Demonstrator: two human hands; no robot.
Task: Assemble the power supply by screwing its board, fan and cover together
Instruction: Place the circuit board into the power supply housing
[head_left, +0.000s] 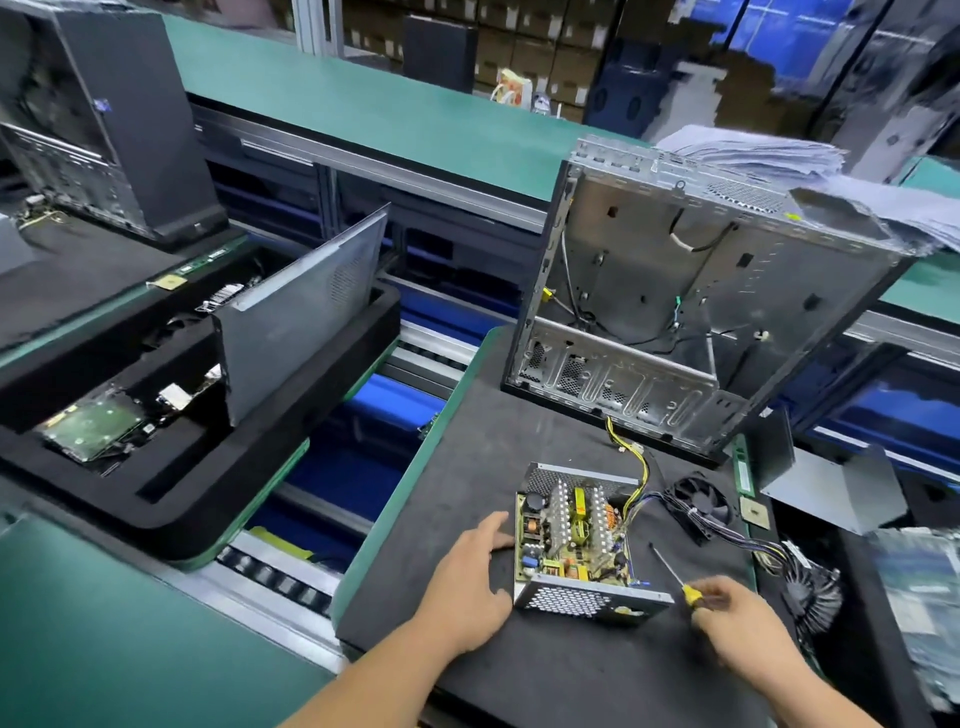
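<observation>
Chassis (691, 291) behind power supply (576, 540); fan (701, 501) beside.

You're working in a PC assembly shop, on a production line. Green-edged benches (363, 109) w/ black foam mats (519, 649) are flanking a roller conveyor (291, 571). A bare metal PC chassis (691, 312) is standing open ahead of you, a finished black tower (119, 114) is sitting far left, and a foam tray (171, 493) is carrying a hard drive (91, 428) & side panel (306, 306). Stacked cartons (530, 47) are lining the back wall.
</observation>
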